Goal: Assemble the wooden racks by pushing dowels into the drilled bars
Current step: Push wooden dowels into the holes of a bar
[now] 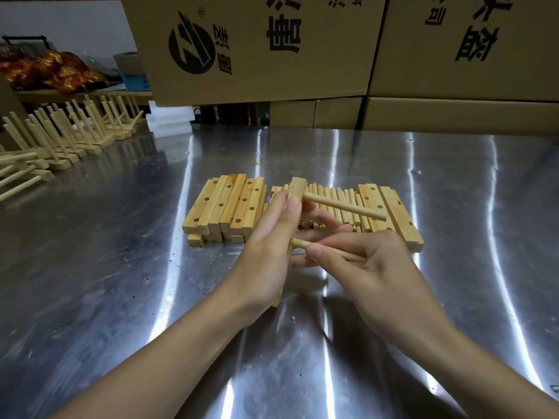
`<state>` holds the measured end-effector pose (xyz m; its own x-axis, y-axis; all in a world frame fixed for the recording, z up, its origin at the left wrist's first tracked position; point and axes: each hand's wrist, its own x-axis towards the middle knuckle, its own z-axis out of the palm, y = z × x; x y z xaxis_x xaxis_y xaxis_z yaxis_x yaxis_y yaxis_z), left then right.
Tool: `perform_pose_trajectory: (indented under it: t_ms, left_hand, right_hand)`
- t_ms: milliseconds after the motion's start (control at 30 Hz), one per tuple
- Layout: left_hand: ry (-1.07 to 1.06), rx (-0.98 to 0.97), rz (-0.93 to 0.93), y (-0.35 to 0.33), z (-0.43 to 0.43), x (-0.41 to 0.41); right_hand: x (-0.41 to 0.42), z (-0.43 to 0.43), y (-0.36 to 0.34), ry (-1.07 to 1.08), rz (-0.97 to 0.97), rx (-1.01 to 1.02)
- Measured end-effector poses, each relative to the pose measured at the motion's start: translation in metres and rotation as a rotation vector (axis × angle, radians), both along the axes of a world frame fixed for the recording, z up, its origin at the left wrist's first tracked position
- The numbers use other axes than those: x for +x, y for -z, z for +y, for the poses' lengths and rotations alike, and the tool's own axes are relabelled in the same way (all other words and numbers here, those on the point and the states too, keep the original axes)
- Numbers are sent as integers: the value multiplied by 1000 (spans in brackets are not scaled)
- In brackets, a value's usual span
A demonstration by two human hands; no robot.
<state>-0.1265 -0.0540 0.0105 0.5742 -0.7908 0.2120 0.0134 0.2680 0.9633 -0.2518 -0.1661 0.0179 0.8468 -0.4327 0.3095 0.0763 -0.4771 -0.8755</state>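
Over tabletop (121,267): left hand (272,243) grips drilled bar (297,189), long axis running away from me, one dowel (344,207) seated. Right hand (378,267) pinches second dowel (302,244), lying crosswise, tip leftward at bar's side; hole hidden

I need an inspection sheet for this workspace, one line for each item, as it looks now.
Surface: shiny metal table, scratched.
Job's things: drilled bars stacked, dowels piled behind the hands; held bar carries an inserted dowel.
Clutter: finished racks far left.
Grippers: left hand grips held bar; right hand pinches second dowel at it.
Cables: nothing seen.
Surroundings: cardboard boxes, red packets.
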Motion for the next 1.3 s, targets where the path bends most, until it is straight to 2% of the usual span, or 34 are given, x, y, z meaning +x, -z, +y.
perform_pose_trajectory:
  t_ms: [233,433,733,800,967,1067,1133,1200,1300]
  left_hand:
    - [35,-15,-18,0,0,0]
    - [38,-37,-46,-1,-1,1]
    - [35,-58,-96,1,-4,1]
    - [24,-41,-65,1,-6,1]
    - [-37,6,0,0,-8,9]
    - [-38,55,69,-3,-8,11]
    - [-29,85,92,-5,-7,11]
    - [-32,106,140,-4,-6,10]
    - [6,101,231,-5,-4,8]
  right_hand:
    - [1,2,-7,-71,48,315]
    - [0,5,-10,-42,183,624]
    - [3,5,-10,-49,251,863]
    - [3,2,-8,-39,223,742]
    - [8,0,-9,-92,34,199]
    - [4,-10,-1,168,6,-296]
    - [2,-11,1,248,25,-592]
    - [3,-8,1,187,41,-751]
    - [5,-9,1,115,46,-779]
